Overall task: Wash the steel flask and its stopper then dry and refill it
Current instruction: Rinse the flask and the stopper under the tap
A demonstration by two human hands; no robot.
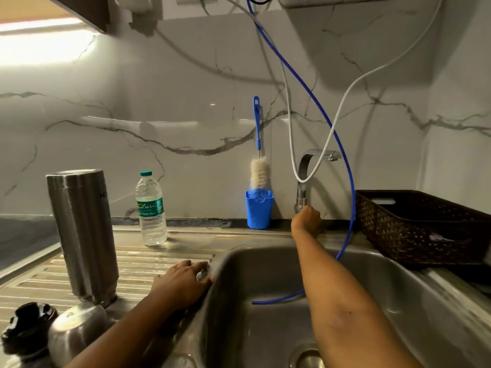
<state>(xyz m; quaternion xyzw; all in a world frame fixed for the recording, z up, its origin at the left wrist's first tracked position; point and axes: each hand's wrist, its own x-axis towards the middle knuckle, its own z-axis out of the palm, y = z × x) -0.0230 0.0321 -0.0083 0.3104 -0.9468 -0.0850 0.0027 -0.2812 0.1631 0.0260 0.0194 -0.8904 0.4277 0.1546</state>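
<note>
Person at a steel sink, one hand at the tap.

Right hand (307, 220) grips the tap (303, 181) base at the sink's (398, 301) back edge. Left hand (183, 281) lies flat, empty, on the sink's left rim. Steel flask (82, 235) stands inverted on the bench (148, 256), its black stopper (26, 328) at the front-left corner.

The plastic water bottle (151, 208), standing left of the blue cup (259, 209), carries a green label with white script that reads "nature"; the smaller line beneath it is too blurred to read. The steel flask (82, 235), left of the bottle, bears dark lettering near its top edge, illegible.
</note>
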